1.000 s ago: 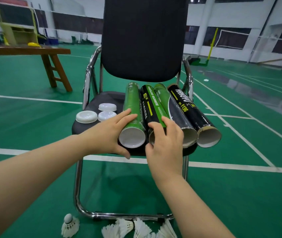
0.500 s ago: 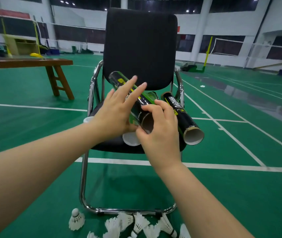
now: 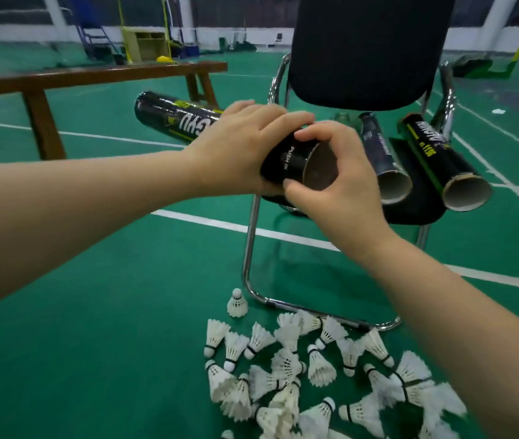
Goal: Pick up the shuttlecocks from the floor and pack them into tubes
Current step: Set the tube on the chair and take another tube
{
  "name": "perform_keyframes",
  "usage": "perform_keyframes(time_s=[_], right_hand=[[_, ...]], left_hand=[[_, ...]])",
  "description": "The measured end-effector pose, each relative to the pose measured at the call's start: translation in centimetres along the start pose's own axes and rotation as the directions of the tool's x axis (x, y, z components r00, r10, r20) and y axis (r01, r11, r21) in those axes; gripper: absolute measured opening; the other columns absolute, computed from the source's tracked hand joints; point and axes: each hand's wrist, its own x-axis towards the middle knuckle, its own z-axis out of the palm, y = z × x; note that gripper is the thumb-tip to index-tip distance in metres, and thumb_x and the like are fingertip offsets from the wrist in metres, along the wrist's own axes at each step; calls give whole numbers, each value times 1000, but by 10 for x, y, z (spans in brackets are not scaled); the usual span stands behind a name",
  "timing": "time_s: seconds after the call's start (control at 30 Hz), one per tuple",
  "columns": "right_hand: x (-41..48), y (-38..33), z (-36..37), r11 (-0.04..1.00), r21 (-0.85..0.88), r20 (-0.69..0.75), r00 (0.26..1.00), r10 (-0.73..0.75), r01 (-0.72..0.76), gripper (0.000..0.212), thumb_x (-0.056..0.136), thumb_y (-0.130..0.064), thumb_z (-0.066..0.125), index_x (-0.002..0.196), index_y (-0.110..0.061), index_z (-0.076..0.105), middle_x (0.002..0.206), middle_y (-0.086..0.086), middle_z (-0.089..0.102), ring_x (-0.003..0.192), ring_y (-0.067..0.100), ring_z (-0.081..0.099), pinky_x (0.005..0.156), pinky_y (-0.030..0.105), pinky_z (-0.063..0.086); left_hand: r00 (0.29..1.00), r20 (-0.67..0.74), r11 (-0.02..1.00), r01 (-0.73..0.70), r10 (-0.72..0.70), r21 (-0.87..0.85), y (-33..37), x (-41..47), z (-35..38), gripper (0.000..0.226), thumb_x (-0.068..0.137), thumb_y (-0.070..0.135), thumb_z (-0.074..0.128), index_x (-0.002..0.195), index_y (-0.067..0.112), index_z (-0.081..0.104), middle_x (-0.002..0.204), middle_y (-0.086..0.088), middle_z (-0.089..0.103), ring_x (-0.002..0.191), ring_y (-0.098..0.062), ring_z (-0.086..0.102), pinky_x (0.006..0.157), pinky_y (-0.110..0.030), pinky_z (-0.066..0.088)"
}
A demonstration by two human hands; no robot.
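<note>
I hold a black tube level in the air in front of the chair, its open mouth turned toward me. My left hand wraps around the tube's body near that mouth. My right hand grips the rim of the mouth with fingers and thumb. Two more open tubes, a dark one and a black one with yellow print, lie on the chair seat. A heap of several white shuttlecocks lies on the green floor below my right forearm.
A wooden bench stands at the back left. The chair's chrome frame runs down to the floor just behind the shuttlecocks. White court lines cross the green floor. Nets, posts and a yellow shelf stand far behind.
The black tube has come off the chair seat and swung leftward into the air, now held in both hands. My view has dropped, showing the shuttlecock heap on the floor.
</note>
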Motion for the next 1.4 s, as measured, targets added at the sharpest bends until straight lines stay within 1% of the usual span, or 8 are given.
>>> perform_keyframes(time_s=[0.13, 0.3, 0.53, 0.7, 0.97, 1.17, 1.3, 1.4], right_hand=[[-31, 4, 28, 982, 100, 142, 980, 143, -158, 44, 62, -13, 65, 101, -28, 50, 101, -11, 50, 95, 4, 49, 87, 10, 36], [-71, 22, 56, 928, 109, 325, 895, 306, -357, 48, 62, -15, 67, 92, -46, 45, 105, -8, 53, 91, -8, 48, 80, 5, 36], [-102, 63, 86, 844, 69, 489, 755, 436, -532, 51, 69, -7, 68, 90, -47, 46, 111, -7, 52, 96, -3, 50, 75, 1, 37], [-118, 92, 119, 790, 20, 562, 660, 498, -613, 48, 69, -8, 67, 94, -44, 48, 114, -4, 53, 97, 8, 52, 81, 15, 41], [-132, 123, 167, 694, 17, 652, 535, 538, -719, 46, 68, -6, 68, 92, -41, 52, 112, -4, 55, 95, 7, 54, 82, 22, 45], [-131, 139, 175, 576, 24, 760, 390, 521, -817, 39, 78, -27, 71, 112, -34, 53, 117, -8, 55, 104, 10, 56, 89, 27, 48], [-120, 176, 168, 586, -164, 575, 406, 710, -794, 38, 86, -42, 58, 121, -29, 51, 119, -5, 52, 106, 12, 51, 86, 27, 39], [-137, 211, 164, 528, -521, 483, 278, 830, -671, 38, 87, -35, 60, 122, -21, 53, 117, 0, 57, 93, 15, 55, 79, 29, 45]], left_hand=[[995, 92, 997, 52, -46, -59, 4, -49, 20, 77, 66, 53, 55, 131, 15, 37, 108, -15, 60, 93, -35, 59, 79, -44, 49], [961, 231, 970, 192, -154, -148, 16, -103, 64, 78, 59, 53, 50, 128, 21, 33, 100, -11, 60, 88, -33, 59, 73, -43, 51], [896, 379, 903, 342, -231, -259, 19, -147, 133, 79, 60, 49, 64, 127, 29, 28, 102, -6, 57, 91, -27, 55, 76, -40, 48], [823, 502, 861, 437, -265, -261, 13, -174, 171, 80, 62, 50, 64, 132, 21, 37, 105, -4, 55, 96, -26, 54, 81, -40, 47], [730, 603, 785, 562, -321, -262, 1, -213, 206, 83, 65, 43, 76, 135, 17, 38, 109, -4, 55, 99, -25, 53, 84, -37, 46], [668, 670, 755, 609, -324, -243, -1, -226, 215, 87, 64, 47, 76, 135, 18, 35, 110, -5, 54, 100, -24, 53, 86, -39, 45], [643, 673, 731, 646, -365, -221, -3, -228, 214, 84, 63, 46, 78, 131, 17, 38, 110, -5, 52, 100, -26, 52, 88, -38, 44], [633, 675, 724, 657, -379, -210, -3, -231, 212, 83, 64, 46, 78, 131, 17, 39, 111, -5, 52, 100, -25, 52, 88, -38, 44]])
